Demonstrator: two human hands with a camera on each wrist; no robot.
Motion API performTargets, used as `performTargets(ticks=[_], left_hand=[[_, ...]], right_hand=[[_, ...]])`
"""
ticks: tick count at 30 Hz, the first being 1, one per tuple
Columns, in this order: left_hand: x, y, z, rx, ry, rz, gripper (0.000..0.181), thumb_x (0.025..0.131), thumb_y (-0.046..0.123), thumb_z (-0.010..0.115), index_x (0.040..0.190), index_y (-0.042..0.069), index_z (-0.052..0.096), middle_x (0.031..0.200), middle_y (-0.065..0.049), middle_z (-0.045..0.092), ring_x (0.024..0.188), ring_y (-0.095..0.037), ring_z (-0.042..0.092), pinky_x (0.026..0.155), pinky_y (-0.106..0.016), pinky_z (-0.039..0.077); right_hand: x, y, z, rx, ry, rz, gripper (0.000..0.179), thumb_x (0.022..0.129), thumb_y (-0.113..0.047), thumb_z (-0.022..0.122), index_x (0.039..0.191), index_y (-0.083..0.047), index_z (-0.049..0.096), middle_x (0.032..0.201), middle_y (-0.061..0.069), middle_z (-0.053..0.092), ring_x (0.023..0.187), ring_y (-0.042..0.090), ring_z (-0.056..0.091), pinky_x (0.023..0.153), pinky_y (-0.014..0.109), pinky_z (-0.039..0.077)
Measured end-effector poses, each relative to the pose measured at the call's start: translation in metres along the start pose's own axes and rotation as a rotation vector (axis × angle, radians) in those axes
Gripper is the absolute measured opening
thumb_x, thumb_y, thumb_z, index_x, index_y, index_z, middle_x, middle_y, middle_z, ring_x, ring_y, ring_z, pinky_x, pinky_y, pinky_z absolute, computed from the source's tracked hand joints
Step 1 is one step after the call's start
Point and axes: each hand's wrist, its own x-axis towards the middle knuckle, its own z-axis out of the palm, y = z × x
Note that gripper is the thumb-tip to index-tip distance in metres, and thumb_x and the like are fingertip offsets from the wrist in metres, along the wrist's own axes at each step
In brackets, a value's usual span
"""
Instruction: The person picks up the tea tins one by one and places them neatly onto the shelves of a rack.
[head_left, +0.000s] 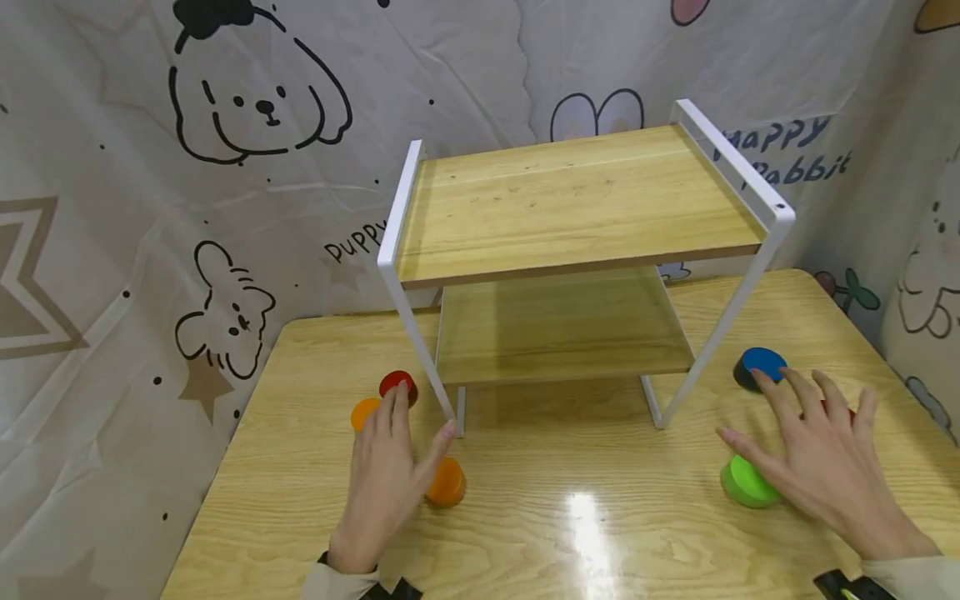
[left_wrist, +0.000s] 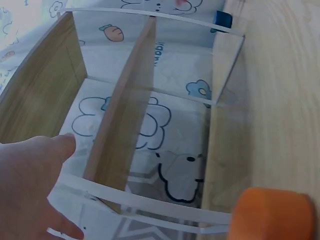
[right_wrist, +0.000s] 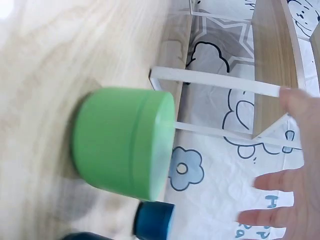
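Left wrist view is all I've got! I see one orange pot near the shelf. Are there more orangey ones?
Observer: Yes, the head view shows a yellow-orange pot beside the left grip, partly hidden by it.
Operator: Cool! What colour pot is by the right thumb?
Observer: A green pot sits by the thumb of the right grip.
Operator: And is any red pot by my left fingers?
Observer: Yes, a red pot is at the left fingertips.
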Motion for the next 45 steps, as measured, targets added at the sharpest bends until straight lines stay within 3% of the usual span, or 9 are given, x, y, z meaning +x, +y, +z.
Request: performTargets(ticks=[3,7,11,15,21,25,34,41,45], left_hand=[[0.012,0.003,-0.005,-0.016,0.097,0.062,0.067,0.094,0.052,0.053,0.126,-0.007,0.052,0.119,-0.021,0.056,0.097,-0.036,0.059,0.079,-0.046,0.051],[0.033,0.006,-0.008,-0.006,0.163,0.124,0.051,0.094,0.047,0.056,0.097,-0.004,0.059,0.085,-0.010,0.055,0.069,-0.022,0.052,0.055,-0.032,0.046],[0.055,0.007,-0.004,0.003,0.171,0.140,0.051,0.093,0.050,0.054,0.081,0.001,0.059,0.073,-0.007,0.050,0.059,-0.020,0.047,0.048,-0.030,0.040],[0.071,0.005,0.004,-0.015,0.151,0.109,0.050,0.092,0.052,0.051,0.068,0.008,0.052,0.070,-0.007,0.046,0.056,-0.022,0.044,0.048,-0.032,0.037],[0.073,0.005,0.007,-0.009,0.072,0.010,0.047,0.096,0.049,0.042,0.076,0.007,0.049,0.075,-0.011,0.044,0.066,-0.030,0.043,0.061,-0.039,0.035],[0.074,0.012,0.005,0.022,0.028,-0.035,0.048,0.098,0.048,0.036,0.081,0.004,0.048,0.079,-0.013,0.043,0.075,-0.034,0.041,0.067,-0.042,0.032],[0.073,0.011,0.005,-0.019,0.028,-0.001,0.043,0.098,0.043,0.038,0.079,0.005,0.045,0.079,-0.013,0.039,0.075,-0.032,0.033,0.071,-0.040,0.024],[0.073,0.010,0.007,-0.035,0.007,0.004,0.044,0.099,0.043,0.035,0.078,0.006,0.048,0.080,-0.012,0.039,0.075,-0.031,0.032,0.071,-0.040,0.022],[0.073,0.010,0.007,-0.041,0.003,0.009,0.045,0.100,0.043,0.034,0.077,0.007,0.047,0.079,-0.012,0.039,0.075,-0.032,0.032,0.071,-0.039,0.021]], right_hand=[[-0.005,0.000,0.004,-0.014,-0.006,0.002,0.081,0.080,-0.061,0.064,0.133,-0.001,0.048,0.125,0.031,0.046,0.116,0.055,0.036,0.101,0.074,0.003],[-0.015,-0.001,0.011,-0.056,-0.073,0.008,0.082,0.077,-0.065,0.066,0.127,-0.002,0.052,0.113,0.029,0.052,0.106,0.052,0.044,0.093,0.074,0.015],[-0.023,0.001,0.019,-0.078,-0.097,0.007,0.086,0.072,-0.068,0.068,0.126,-0.002,0.053,0.109,0.028,0.055,0.100,0.053,0.046,0.087,0.071,0.020],[-0.028,0.003,0.025,-0.069,-0.128,0.021,0.088,0.071,-0.069,0.068,0.127,-0.003,0.052,0.110,0.031,0.055,0.100,0.054,0.044,0.088,0.073,0.017],[-0.035,0.005,0.033,-0.050,-0.198,0.044,0.094,0.067,-0.069,0.072,0.130,-0.003,0.049,0.109,0.034,0.056,0.100,0.058,0.043,0.092,0.078,0.010],[-0.041,0.005,0.036,-0.021,-0.170,0.041,0.087,0.068,-0.055,0.079,0.128,0.000,0.050,0.106,0.034,0.058,0.099,0.057,0.045,0.091,0.078,0.013],[-0.046,0.002,0.044,0.061,-0.053,0.049,0.075,0.066,-0.036,0.086,0.119,0.005,0.054,0.104,0.035,0.060,0.096,0.050,0.045,0.089,0.066,0.021],[-0.049,-0.001,0.046,0.100,0.079,-0.011,0.071,0.064,-0.033,0.086,0.116,0.006,0.058,0.101,0.031,0.061,0.095,0.047,0.048,0.088,0.063,0.026],[-0.049,-0.003,0.047,0.132,0.118,-0.042,0.068,0.069,-0.033,0.084,0.118,0.005,0.058,0.104,0.030,0.061,0.096,0.047,0.049,0.091,0.063,0.028]])
